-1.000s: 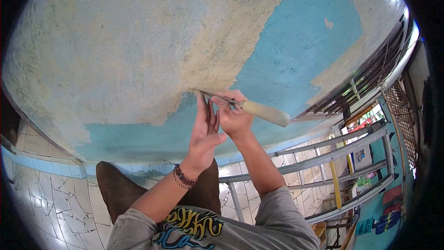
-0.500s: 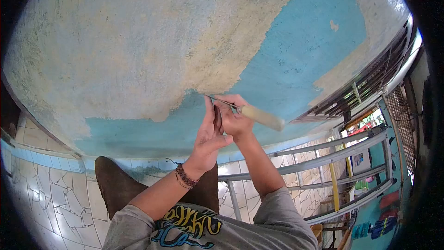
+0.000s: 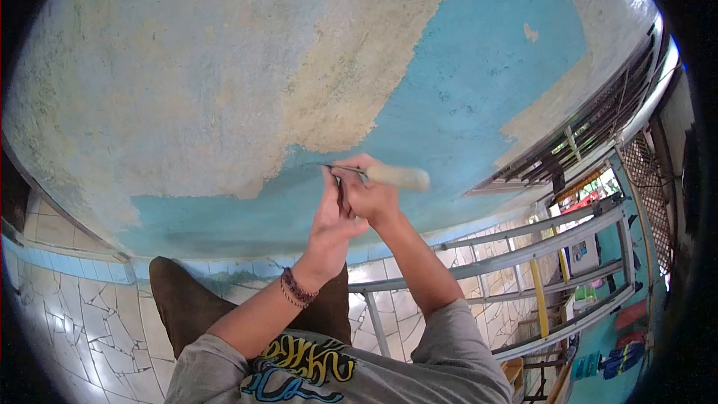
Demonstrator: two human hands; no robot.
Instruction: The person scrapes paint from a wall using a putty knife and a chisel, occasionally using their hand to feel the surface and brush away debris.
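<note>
My right hand is closed around a scraper with a pale, thick handle and a thin metal blade seen nearly edge-on. The handle points right, and the blade reaches left to the wall. My left hand has its fingers stretched upward, with the fingertips right at the blade's end. Both hands are close together in front of the wall, where blue paint meets a rough, pale bare area. The blade tip lies over the blue just below that ragged border. My fingers partly hide the blade.
A metal ladder with a yellow strip lies to the right of my legs. A slatted window is set in the wall at the right. Broken-tile flooring stretches below the wall. Folded cloths sit at the lower right.
Both hands and the scraper have shifted slightly left across the wall. The scraper's handle has swung up closer to level.
</note>
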